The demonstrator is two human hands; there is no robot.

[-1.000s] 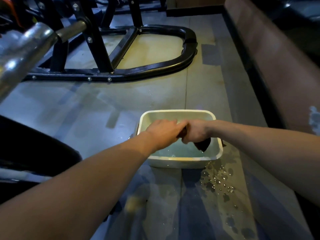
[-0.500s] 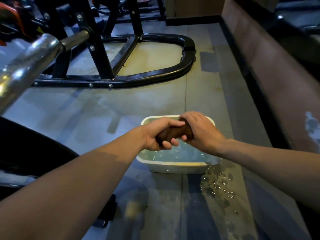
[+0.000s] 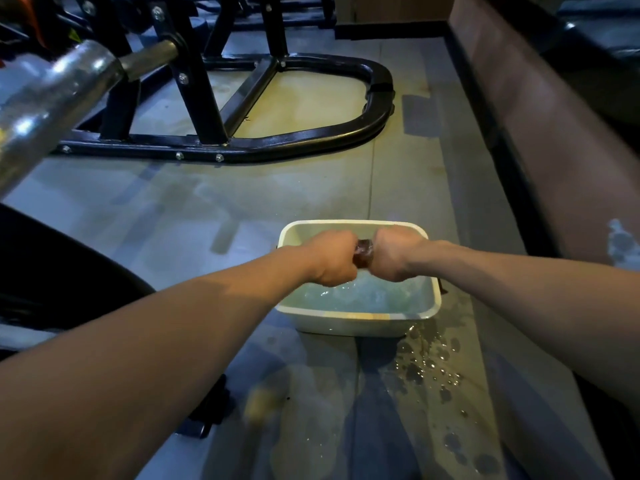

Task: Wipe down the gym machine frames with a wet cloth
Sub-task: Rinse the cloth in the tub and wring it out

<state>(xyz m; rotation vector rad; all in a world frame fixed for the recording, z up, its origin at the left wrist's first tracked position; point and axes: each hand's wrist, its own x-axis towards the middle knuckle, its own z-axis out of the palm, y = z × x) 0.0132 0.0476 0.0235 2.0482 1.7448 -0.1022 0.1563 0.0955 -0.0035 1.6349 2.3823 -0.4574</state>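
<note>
Cloth [image 3: 363, 252] — dark brown, twisted tight — gripped by left hand [image 3: 331, 258] and right hand [image 3: 394, 256], fingers curled.

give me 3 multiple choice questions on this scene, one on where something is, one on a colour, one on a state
1. Where is the cloth held?
A. over the basin
B. on the black frame
C. flat on the floor

2. What colour is the basin?
A. red
B. white
C. black

3. What state is the floor to the right of the basin, nearer the camera?
A. carpeted
B. covered in paper
C. wet with drops

Answers: 1 A, the left hand and right hand grip the cloth above the water. 2 B, its rim and walls are white. 3 C, dark drops and splashes lie there.
</note>
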